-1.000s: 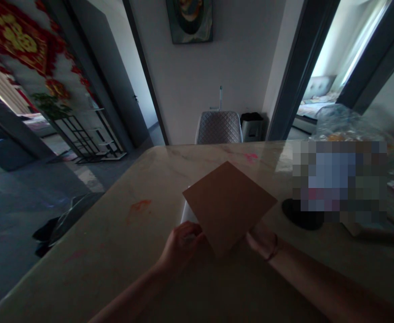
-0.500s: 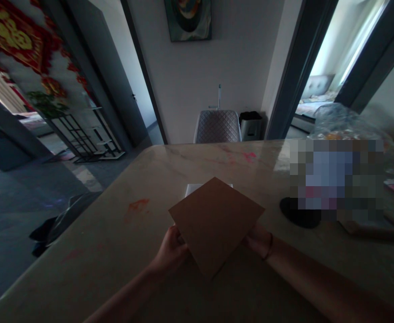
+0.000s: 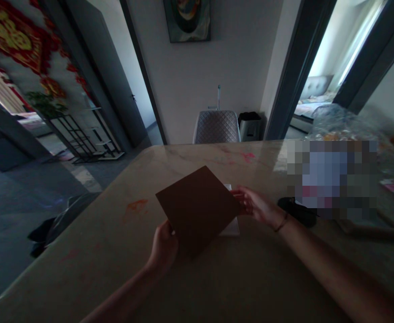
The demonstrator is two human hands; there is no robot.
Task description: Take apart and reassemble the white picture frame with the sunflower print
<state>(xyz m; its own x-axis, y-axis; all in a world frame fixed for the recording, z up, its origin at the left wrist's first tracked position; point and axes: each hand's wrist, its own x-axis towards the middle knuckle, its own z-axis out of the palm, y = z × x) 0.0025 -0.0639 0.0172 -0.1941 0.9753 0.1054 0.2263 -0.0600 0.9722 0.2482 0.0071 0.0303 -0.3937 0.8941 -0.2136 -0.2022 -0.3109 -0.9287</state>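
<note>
A square sheet of brown paper point(image 3: 197, 208) is held up above the table, one corner pointing away from me. My left hand point(image 3: 164, 246) is closed on its lower left edge, the thumb near the paper and the other fingertips hidden behind it. At the right corner, my right hand point(image 3: 252, 205) grips the sheet with bent fingers. Beneath the sheet lies a flat white item point(image 3: 231, 228), mostly covered, so its kind cannot be made out.
The marble-patterned table point(image 3: 92, 251) carries orange and pink stains. To the right are a black round object point(image 3: 296, 213), a blurred-out patch and clear plastic wrapping point(image 3: 338, 119). A quilted chair point(image 3: 217, 127) stands beyond the far edge, with a bin point(image 3: 250, 127) beside it.
The brown sheet has moved left and away from me, and looks darker. My right hand has shifted forward to its right corner. More of the white item's right side shows.
</note>
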